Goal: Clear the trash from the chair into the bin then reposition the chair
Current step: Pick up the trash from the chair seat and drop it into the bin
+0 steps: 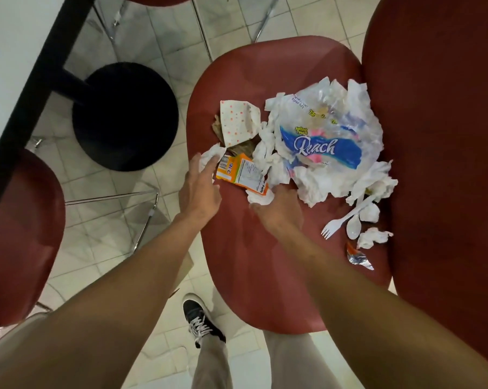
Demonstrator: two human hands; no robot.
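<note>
A red chair seat (251, 262) carries a heap of trash. In the heap are a clear plastic wrapper printed "Reach" (321, 141), an orange carton (242, 172), a dotted paper (237, 122) and several crumpled white tissues. A white plastic fork (336, 224), a spoon (353, 227) and a foil sachet (359, 258) lie at the right. My left hand (200, 189) pinches a crumpled tissue (211, 154) at the heap's left edge. My right hand (279, 211) curls its fingers on a tissue (261, 198) just below the carton. No bin is in view.
The chair's red backrest (447, 136) rises at the right. A white table with a black edge (12, 51) and its black round foot (124, 116) stand at the left, with another red chair (18, 234) beside them. My shoe (200, 318) is on the tiled floor.
</note>
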